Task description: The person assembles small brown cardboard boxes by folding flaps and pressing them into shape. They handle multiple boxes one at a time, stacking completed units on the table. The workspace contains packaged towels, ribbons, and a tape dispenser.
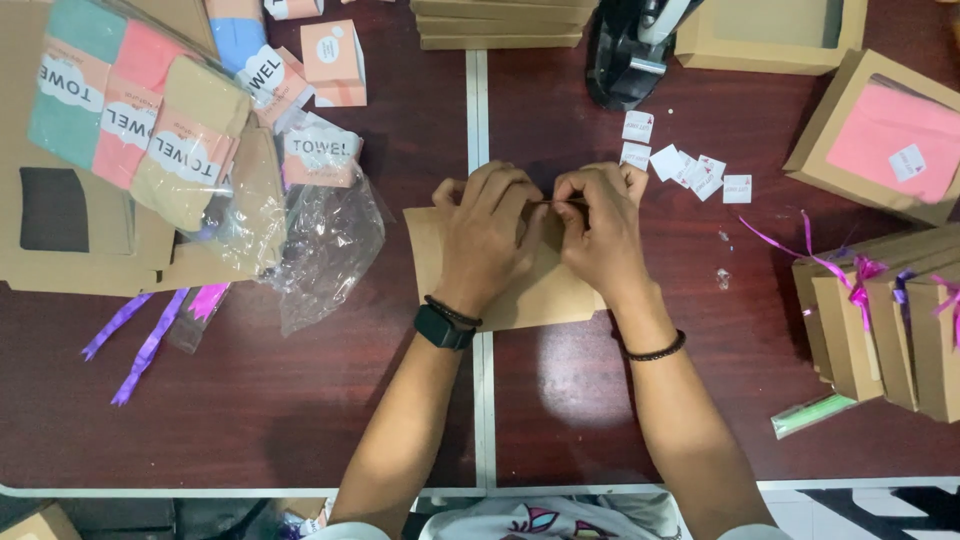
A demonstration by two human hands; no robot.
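My left hand (487, 236) and my right hand (601, 232) rest together on a flat brown cardboard piece (552, 295) lying on the dark red table (300, 400). The fingertips of both hands pinch its far edge, where a thin dark line runs between them. Most of the cardboard lies hidden beneath my hands. A black watch and a black bracelet sit on my left wrist, and a black bead bracelet circles my right wrist.
Rolled towels (135, 125) in green, pink and tan lie on flat boxes at left beside a clear plastic bag (325, 240) and purple ribbons (150, 340). Small white stickers (690, 168) and a black tape dispenser (630, 50) are behind my hands. Ribbon-tied brown boxes (880, 320) stand at right.
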